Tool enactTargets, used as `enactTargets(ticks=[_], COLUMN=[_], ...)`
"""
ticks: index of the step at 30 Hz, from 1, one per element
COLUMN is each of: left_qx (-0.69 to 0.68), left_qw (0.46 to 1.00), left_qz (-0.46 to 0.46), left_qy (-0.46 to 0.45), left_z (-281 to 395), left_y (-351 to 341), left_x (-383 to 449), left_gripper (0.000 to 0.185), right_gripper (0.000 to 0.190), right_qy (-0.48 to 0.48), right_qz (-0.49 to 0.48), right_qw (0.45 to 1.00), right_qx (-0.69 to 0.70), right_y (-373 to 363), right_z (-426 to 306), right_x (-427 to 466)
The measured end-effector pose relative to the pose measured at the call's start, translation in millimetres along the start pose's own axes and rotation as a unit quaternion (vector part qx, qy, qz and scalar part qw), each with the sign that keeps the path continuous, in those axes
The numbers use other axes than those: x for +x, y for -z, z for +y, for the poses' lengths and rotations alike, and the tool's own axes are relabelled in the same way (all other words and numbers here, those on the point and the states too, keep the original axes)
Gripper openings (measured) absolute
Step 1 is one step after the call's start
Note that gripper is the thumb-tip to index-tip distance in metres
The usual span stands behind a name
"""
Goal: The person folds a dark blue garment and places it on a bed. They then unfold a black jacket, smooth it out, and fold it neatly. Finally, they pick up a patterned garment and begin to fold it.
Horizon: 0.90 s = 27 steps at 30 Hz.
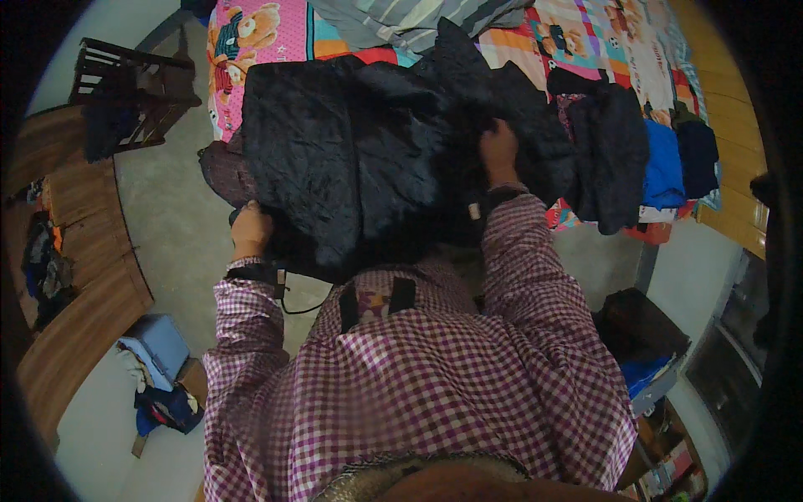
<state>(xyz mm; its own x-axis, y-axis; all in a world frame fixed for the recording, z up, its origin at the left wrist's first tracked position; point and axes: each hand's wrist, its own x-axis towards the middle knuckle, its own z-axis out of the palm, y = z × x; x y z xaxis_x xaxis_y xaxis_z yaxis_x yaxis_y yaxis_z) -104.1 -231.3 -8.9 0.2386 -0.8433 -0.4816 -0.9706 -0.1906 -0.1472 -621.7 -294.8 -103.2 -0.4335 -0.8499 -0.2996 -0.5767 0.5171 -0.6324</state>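
A black jacket (376, 163) is spread over the near edge of the bed, its lower part hanging towards me. My left hand (252, 231) grips its near left corner, with the fingers curled round the fabric. Further up on the right, my right hand (499, 148) lies on the black cloth with bent fingers; whether it pinches the fabric cannot be made out. A dark maroon garment (229, 172) shows from under the jacket's left side. To the right of the jacket lies a dark folded garment (611, 157).
The bed has a patterned bedspread (577, 37), and a grey striped blanket (414, 22) lies at its far side. Blue clothing (663, 164) and navy clothing (697, 157) rest at the right. A dark wooden chair (141, 94) stands at the left, a light blue bin (157, 351) lower left.
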Motion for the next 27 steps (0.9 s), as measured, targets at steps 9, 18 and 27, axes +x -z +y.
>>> enactTargets(ticks=[9, 18, 27], left_qx=[-0.034, -0.598, -0.535], left_qw=[0.998, 0.709, 0.808], left_qz=[0.019, -0.24, -0.018], left_qy=[-0.047, -0.286, -0.247], left_z=[16.6, 152.9, 178.2], left_y=[41.8, 71.3, 41.5], left_x=[11.1, -10.2, 61.3], left_gripper=[0.033, 0.057, 0.044], right_gripper=[0.036, 0.034, 0.043], right_qy=[0.018, 0.448, 0.407], right_qz=[0.062, -0.26, -0.198], right_qw=[0.833, 0.841, 0.89], right_qx=[0.549, 0.159, 0.049], right_y=[174.8, -5.5, -27.3], right_z=[-52.1, -106.8, -97.0], right_x=[-61.4, -127.1, -121.9])
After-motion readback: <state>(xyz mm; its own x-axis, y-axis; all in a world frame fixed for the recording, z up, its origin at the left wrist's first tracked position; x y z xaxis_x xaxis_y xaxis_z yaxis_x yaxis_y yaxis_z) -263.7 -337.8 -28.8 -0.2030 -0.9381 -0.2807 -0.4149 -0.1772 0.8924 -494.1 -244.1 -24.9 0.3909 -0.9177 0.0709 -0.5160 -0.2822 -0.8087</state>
